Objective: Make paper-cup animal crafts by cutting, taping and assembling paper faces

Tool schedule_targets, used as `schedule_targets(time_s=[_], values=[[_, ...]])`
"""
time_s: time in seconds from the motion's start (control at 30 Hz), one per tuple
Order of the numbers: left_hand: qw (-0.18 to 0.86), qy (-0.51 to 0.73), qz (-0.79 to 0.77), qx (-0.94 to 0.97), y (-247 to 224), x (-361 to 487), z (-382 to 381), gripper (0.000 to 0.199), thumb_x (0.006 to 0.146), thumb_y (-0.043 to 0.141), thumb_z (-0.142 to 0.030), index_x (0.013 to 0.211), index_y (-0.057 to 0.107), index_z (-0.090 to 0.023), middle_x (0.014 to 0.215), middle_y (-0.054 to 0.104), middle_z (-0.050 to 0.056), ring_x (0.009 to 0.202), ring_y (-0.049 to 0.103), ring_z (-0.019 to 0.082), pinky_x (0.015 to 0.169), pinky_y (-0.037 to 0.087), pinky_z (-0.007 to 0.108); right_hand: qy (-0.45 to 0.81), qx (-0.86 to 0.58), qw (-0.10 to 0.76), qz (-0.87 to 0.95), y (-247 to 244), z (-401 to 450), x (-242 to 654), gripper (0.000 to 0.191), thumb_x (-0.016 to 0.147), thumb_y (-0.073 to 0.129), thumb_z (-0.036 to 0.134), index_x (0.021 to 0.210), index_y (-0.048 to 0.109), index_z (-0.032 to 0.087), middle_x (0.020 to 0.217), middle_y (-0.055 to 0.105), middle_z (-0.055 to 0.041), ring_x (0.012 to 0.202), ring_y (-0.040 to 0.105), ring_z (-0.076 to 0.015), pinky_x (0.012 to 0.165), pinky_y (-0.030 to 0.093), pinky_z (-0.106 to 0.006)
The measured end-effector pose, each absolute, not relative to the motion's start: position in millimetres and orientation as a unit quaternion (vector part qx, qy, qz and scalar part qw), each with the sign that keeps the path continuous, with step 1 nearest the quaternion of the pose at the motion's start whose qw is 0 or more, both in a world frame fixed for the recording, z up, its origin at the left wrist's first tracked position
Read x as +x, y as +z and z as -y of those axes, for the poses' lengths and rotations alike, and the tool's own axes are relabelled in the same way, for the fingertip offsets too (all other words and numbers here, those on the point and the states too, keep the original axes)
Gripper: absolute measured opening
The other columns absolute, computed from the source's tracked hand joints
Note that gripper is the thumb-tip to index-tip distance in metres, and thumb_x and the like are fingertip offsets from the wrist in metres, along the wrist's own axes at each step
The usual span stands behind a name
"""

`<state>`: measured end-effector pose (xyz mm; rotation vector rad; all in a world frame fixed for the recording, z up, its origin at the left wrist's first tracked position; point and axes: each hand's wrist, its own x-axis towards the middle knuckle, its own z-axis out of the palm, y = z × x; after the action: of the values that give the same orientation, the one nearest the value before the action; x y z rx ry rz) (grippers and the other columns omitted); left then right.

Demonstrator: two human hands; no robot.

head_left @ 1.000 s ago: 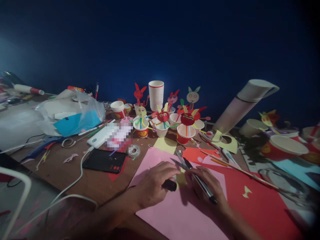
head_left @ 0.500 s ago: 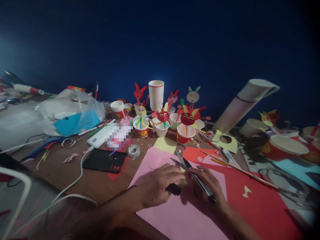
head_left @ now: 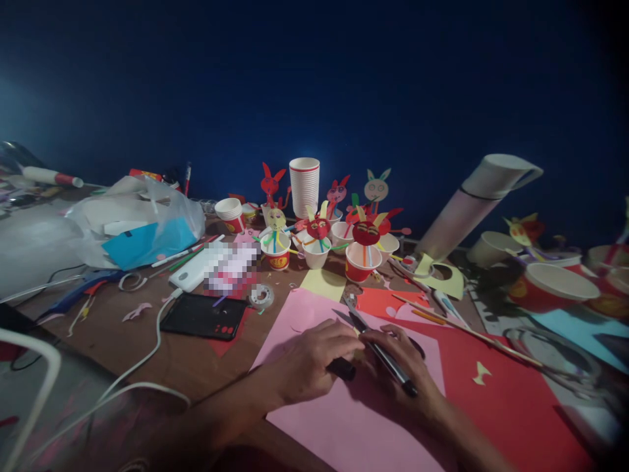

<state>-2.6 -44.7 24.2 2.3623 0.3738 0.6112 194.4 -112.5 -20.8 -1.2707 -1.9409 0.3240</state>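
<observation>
Over a pink paper sheet (head_left: pixel 314 426) my two hands almost meet. My left hand (head_left: pixel 309 360) is closed, and a black, capped-looking end of a marker (head_left: pixel 341 368) sticks out below its fingers. A small pale yellow scrap (head_left: pixel 361 357) shows faintly between the hands, mostly hidden by fingers. My right hand (head_left: pixel 405 360) is curled around scissors (head_left: pixel 343 317), whose blades point away to the upper left, slightly apart. A silver and black pen (head_left: pixel 388 360) lies along the same hand, held with them. A dark handle loop shows beside the right fingers.
Paper cups with paper animal faces (head_left: pixel 363 262) stand behind the sheet, near a tall cup stack (head_left: pixel 304 187). A flask (head_left: pixel 472 203) leans at right. Red paper (head_left: pixel 511 406) carries a yellow scrap. A black phone (head_left: pixel 204 316), tape roll (head_left: pixel 260 296) and white cable (head_left: pixel 158 334) lie left.
My right hand has shifted slightly left, closer to my left hand, covering more of the yellow scrap. A dark scissor loop now shows beyond the right fingers. The whole view has shifted a little.
</observation>
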Motion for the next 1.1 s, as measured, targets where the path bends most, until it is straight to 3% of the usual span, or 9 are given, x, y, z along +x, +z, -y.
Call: schedule_targets(time_s=[0.13, 0.7, 1.1], values=[[0.336, 0.223, -0.147, 0.903, 25.3, -1.7, 45.6, 0.043, 0.074, 0.048, 0.003, 0.113, 0.053, -0.014, 0.108, 0.059, 0.010, 0.100, 0.050, 0.019, 0.087, 0.042, 0.031, 0.137, -0.492, 0.400, 0.761, -25.3, 110.0, 191.5, 0.032, 0.079, 0.050, 0.010, 0.108, 0.048, 0.022, 0.089, 0.064, -0.0051, 0.076, 0.058, -0.0188, 0.077, 0.045, -0.038], [0.355, 0.214, -0.156, 0.897, 24.6, -5.2, 46.2, 0.046, 0.073, 0.051, 0.002, 0.115, 0.053, -0.015, 0.112, 0.058, 0.008, 0.104, 0.049, 0.018, 0.089, 0.041, 0.028, 0.139, -0.482, 0.327, 0.801, -29.5, 110.9, 194.9, 0.054, 0.063, 0.043, 0.004, 0.114, 0.043, 0.023, 0.099, 0.060, -0.0070, 0.091, 0.054, -0.0242, 0.079, 0.042, -0.040], [0.357, 0.212, -0.151, 0.897, 27.5, -1.5, 44.4, 0.039, 0.075, 0.048, 0.001, 0.110, 0.056, -0.016, 0.106, 0.060, 0.009, 0.101, 0.052, 0.017, 0.087, 0.043, 0.029, 0.142, -0.488, 0.322, 0.798, -26.0, 110.7, 189.8, 0.043, 0.066, 0.044, 0.006, 0.106, 0.047, 0.021, 0.095, 0.060, -0.0087, 0.087, 0.055, -0.0244, 0.073, 0.046, -0.038]])
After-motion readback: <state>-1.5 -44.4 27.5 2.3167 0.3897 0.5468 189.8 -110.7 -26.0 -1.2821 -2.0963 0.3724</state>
